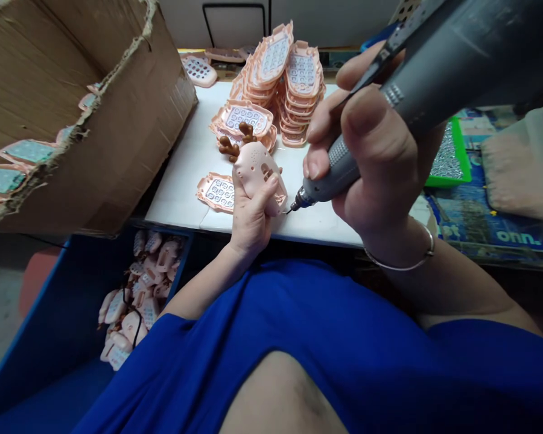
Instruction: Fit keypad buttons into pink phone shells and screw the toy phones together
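My left hand (252, 220) is closed around a pink plastic toy phone (259, 166) with brown antlers (230, 148) at its far end. The toy's back faces up, showing small holes and a slotted opening. My right hand (375, 138) grips a grey electric screwdriver (344, 160), tilted down to the left. Its thin bit (290, 209) is at the toy's near right corner; whether it touches a screw cannot be made out. Just left of the toy, a pink shell with a keypad (216, 191) lies on the white work surface (185, 175), partly hidden by my left hand.
Stacked pink keypad shells (303, 78) stand behind the toy. A cardboard box (117, 120) at left holds more parts. Below it, a blue bin (40, 337) contains several pink toys (149, 277). At right are a green tray (464, 150) of screws and a translucent container (525, 163).
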{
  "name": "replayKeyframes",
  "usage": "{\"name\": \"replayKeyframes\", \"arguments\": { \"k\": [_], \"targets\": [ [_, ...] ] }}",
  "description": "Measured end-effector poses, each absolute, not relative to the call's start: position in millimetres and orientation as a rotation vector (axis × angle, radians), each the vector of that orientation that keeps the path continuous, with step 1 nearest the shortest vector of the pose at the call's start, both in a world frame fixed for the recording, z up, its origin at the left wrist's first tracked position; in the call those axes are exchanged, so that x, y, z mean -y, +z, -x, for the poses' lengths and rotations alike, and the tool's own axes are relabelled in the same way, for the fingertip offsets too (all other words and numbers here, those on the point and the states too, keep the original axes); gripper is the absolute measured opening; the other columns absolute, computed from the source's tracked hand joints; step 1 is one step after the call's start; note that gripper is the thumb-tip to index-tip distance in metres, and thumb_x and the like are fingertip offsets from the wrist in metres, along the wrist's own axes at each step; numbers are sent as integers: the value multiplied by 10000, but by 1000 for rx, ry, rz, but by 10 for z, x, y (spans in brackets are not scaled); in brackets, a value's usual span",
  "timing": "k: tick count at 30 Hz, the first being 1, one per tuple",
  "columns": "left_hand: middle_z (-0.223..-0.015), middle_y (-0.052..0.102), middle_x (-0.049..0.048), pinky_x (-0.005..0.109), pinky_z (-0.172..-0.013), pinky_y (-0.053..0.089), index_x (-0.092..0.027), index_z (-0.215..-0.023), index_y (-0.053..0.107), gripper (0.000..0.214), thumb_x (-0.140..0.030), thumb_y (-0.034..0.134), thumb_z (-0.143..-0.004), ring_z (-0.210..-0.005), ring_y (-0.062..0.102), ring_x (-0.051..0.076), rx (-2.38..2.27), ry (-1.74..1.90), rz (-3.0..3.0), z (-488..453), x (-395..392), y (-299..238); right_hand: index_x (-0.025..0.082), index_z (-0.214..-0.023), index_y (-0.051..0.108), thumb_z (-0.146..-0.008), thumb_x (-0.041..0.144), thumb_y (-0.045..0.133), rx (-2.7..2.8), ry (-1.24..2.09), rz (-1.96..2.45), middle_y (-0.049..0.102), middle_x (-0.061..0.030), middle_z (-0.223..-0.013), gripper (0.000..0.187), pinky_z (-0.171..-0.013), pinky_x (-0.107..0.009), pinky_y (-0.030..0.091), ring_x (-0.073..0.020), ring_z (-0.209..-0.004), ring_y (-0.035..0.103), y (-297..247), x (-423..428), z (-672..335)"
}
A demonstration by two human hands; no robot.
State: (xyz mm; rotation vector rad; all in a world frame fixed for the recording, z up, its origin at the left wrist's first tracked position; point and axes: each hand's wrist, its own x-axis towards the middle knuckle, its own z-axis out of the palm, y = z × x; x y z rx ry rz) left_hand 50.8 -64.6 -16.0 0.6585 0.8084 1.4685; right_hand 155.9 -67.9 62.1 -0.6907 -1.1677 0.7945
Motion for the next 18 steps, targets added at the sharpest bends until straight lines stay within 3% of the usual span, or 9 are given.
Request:
{"name": "replayKeyframes", "arguments": {
  "k": [2,7,13,18],
  "targets": [
    [-1120,714,-28,306,-1021,491,-375,-1365,465,683,-201,755,-772,-1182,642,182,-827,1467,-693,-526,651,-157,232,-844,604,-788,458,767,1154,765,652,596,33,-662,285,-766,-310,576,-184,-852,700,610,649,-1544],
    [-1135,708,-31,305,-1039,480,-405,-1388,446,694,-220,745,-790,-1188,628,174,-859,1433,-758,-552,666,-157,228,-830,591,-743,433,810,1173,787,531,606,58,-650,313,-581,-270,528,-117,-564,600,548,586,-1532],
    [-1080,717,-38,292,-1021,481,-389,-1315,517,646,-197,755,-746,-1167,633,170,-824,1425,-722,-575,683,-155,259,-907,625,-825,398,703,1153,820,668,696,0,-976,178,-525,-244,482,-188,-989,684,493,623,-1542],
    [-1013,718,-34,324,-1040,482,-289,-1125,605,446,-154,740,-722,-1125,652,181,-758,1411,-579,-574,675,-112,279,-977,576,-852,443,632,1203,849,850,679,8,-1130,214,-664,-251,553,-188,-1087,663,545,671,-1533]
  ]
}}
